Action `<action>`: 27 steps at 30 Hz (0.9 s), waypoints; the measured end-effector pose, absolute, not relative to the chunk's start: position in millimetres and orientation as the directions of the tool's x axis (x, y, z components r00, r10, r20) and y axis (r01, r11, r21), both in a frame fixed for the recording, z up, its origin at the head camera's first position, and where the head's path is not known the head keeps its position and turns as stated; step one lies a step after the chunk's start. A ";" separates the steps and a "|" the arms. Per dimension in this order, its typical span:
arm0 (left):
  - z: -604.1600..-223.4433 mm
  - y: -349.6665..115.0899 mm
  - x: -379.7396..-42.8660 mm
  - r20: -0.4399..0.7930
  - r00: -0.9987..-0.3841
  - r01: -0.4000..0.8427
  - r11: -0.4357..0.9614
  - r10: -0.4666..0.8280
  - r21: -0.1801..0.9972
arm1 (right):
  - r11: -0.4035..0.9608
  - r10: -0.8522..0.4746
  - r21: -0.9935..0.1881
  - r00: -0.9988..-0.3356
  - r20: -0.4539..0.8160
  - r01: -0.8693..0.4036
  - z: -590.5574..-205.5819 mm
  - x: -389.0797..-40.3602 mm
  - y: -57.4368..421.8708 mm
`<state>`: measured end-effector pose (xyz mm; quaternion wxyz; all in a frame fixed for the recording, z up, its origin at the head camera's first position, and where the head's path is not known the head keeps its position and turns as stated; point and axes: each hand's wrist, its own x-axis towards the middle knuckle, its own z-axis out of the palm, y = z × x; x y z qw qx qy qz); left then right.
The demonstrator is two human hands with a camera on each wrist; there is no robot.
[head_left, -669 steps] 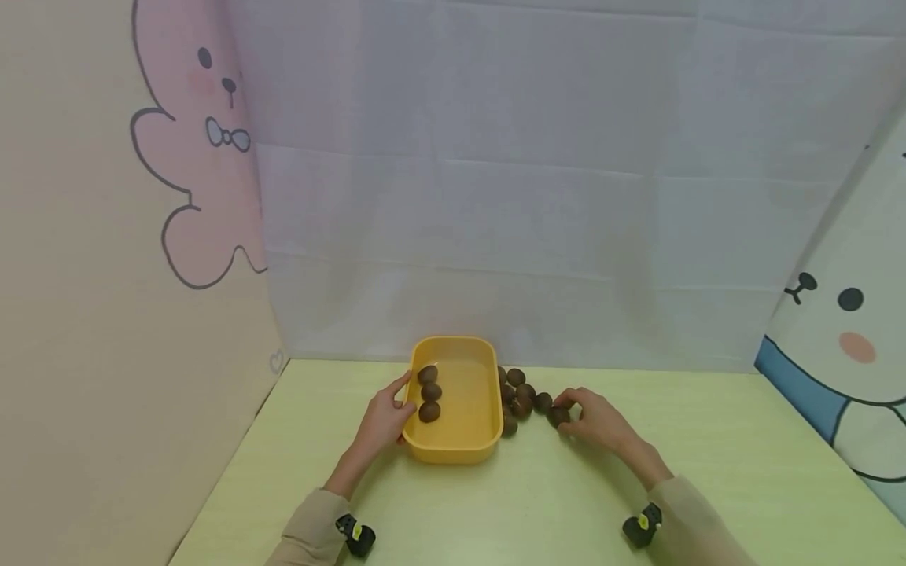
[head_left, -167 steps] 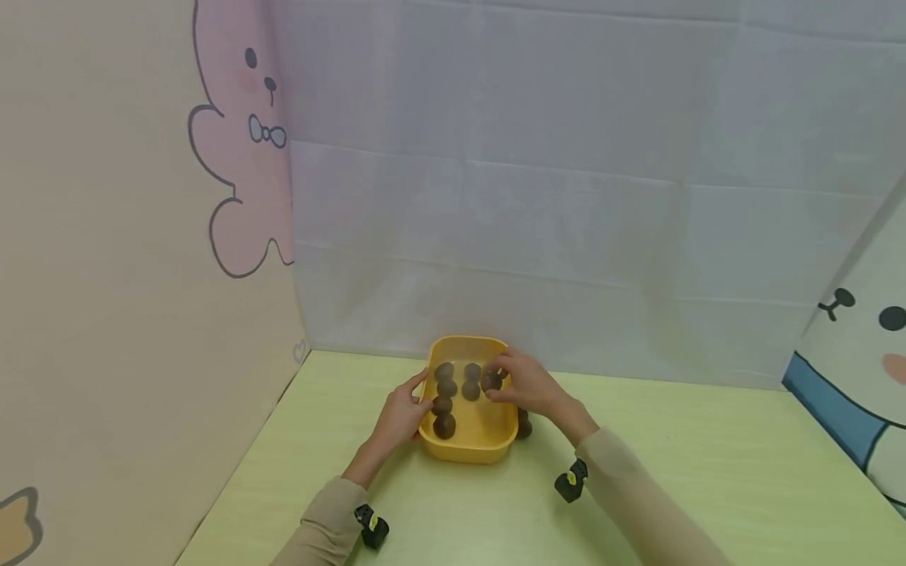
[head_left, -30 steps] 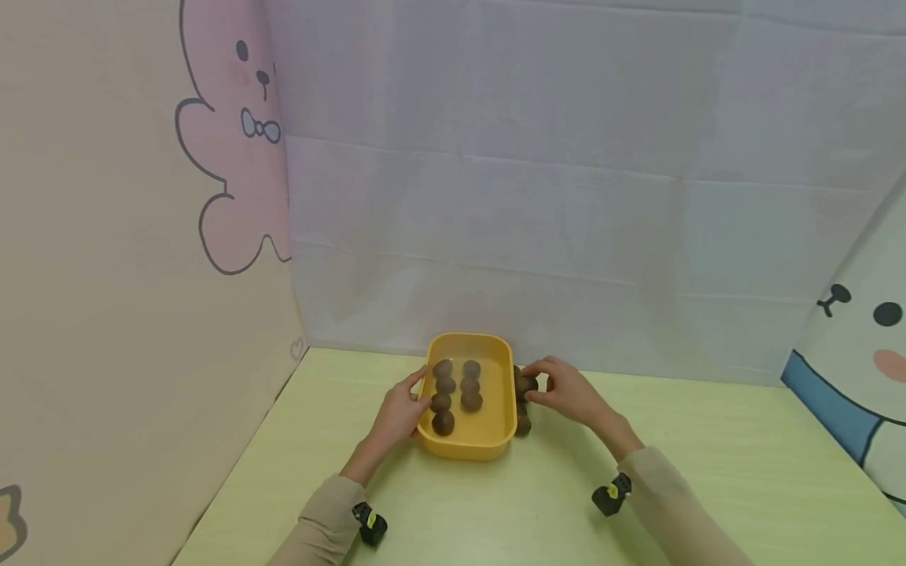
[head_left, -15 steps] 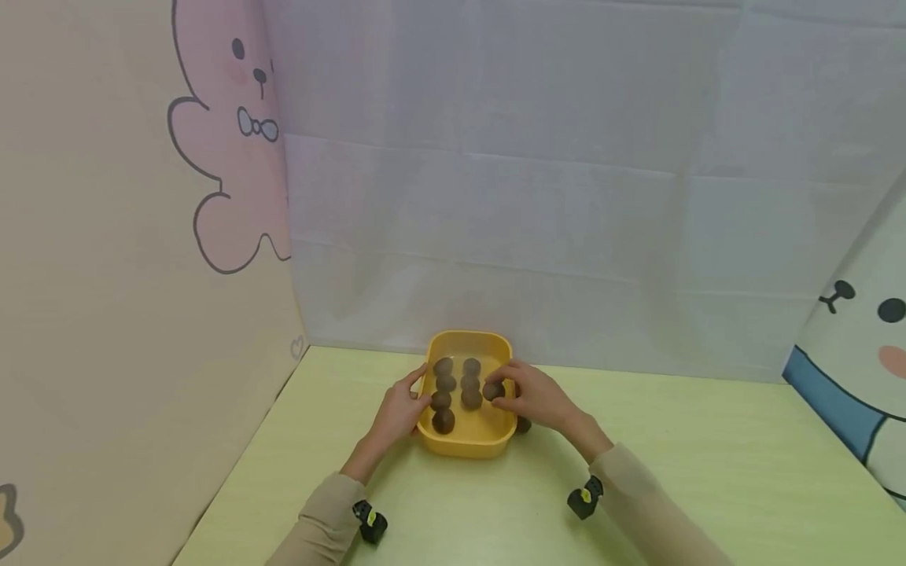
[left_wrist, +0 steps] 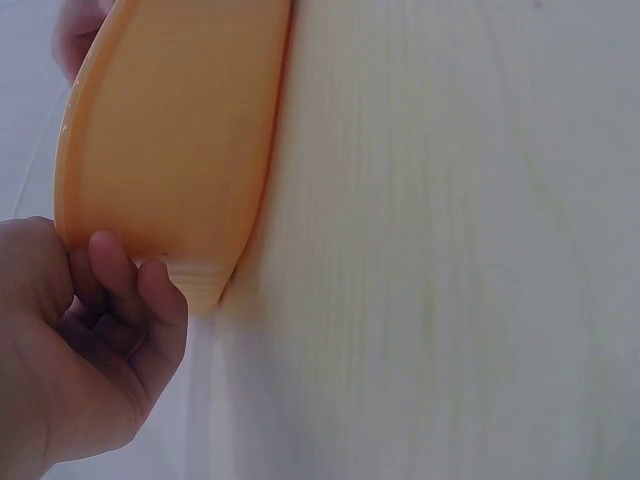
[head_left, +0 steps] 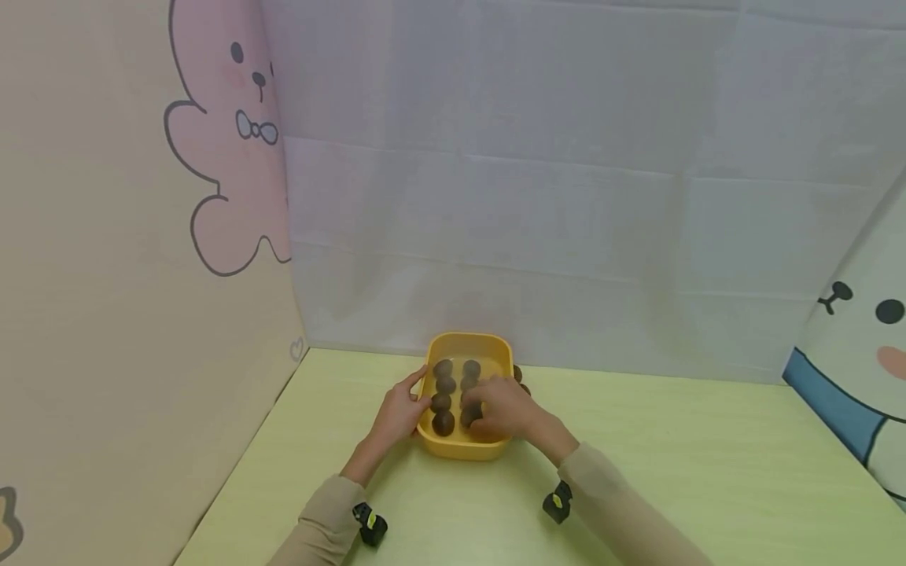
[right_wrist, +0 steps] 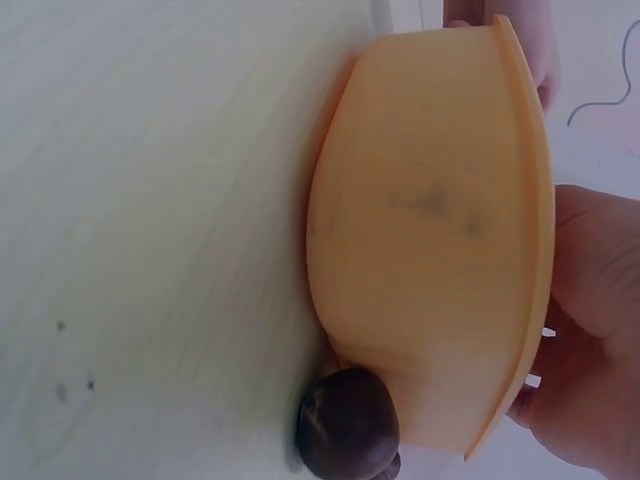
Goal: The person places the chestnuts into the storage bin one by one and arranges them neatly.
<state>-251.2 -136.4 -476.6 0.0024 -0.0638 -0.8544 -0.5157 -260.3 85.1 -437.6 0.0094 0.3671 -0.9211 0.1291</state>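
Note:
A deep yellow plastic tray (head_left: 463, 450) stands on the table with two rows of dark brown, round fruit (head_left: 443, 423) in it. My left hand (head_left: 395, 413) grips the tray's left rim; in the left wrist view its fingers (left_wrist: 160, 295) curl against the outer wall. My right hand (head_left: 502, 409) reaches over the right rim into the tray. It holds a dark round fruit (head_left: 470, 415) at the near end of the right row, partly hidden by the fingers. In the right wrist view this hand (right_wrist: 600, 310) is beyond the rim, its fingertips hidden.
More dark fruit (head_left: 517, 374) lie on the table against the tray's right side; a glossy dark one (right_wrist: 348, 425) shows close in the right wrist view. Behind the tray hangs a white cloth (head_left: 495, 236). The pale yellow-green table (head_left: 672, 448) extends to both sides.
The right hand has picked up a fruit beside the tray, carried it left over the rim and lowered it to the right row's near end. The left hand keeps its grip.

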 end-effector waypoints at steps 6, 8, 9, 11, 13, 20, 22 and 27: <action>-476.0 -137.0 -249.2 0.065 -0.991 0.109 0.445 0.113 0.889 | 0.753 -0.639 -0.156 -0.767 0.062 -0.640 -438.1 -254.0 72.9; -476.1 -137.0 -248.7 0.065 -0.991 0.110 0.441 0.116 0.891 | 0.759 -0.629 -0.152 -0.773 0.075 -0.633 -437.7 -253.1 72.8; -476.1 -137.1 -248.7 0.063 -0.991 0.109 0.439 0.117 0.892 | 0.757 -0.625 -0.168 -0.775 0.092 -0.631 -437.2 -252.8 73.9; -475.9 -137.1 -248.5 0.060 -0.991 0.107 0.438 0.120 0.892 | 0.737 -0.618 -0.231 -0.771 0.150 -0.636 -434.7 -251.6 78.9; -475.6 -137.5 -248.6 0.056 -0.991 0.104 0.439 0.121 0.893 | 0.707 -0.603 -0.298 -0.767 0.221 -0.642 -430.3 -249.3 86.8; -473.7 -140.7 -247.5 0.064 -0.992 0.105 0.436 0.108 0.894 | 0.713 -0.474 -0.425 -0.830 0.293 -0.557 -417.8 -240.8 121.0; -473.2 -141.5 -246.7 0.062 -0.992 0.104 0.436 0.109 0.894 | 0.716 -0.448 -0.453 -0.847 0.286 -0.531 -417.6 -239.2 129.1; -474.0 -143.1 -245.3 0.066 -0.991 0.111 0.445 0.117 0.889 | 0.732 -0.404 -0.478 -0.874 0.270 -0.486 -425.3 -235.6 145.4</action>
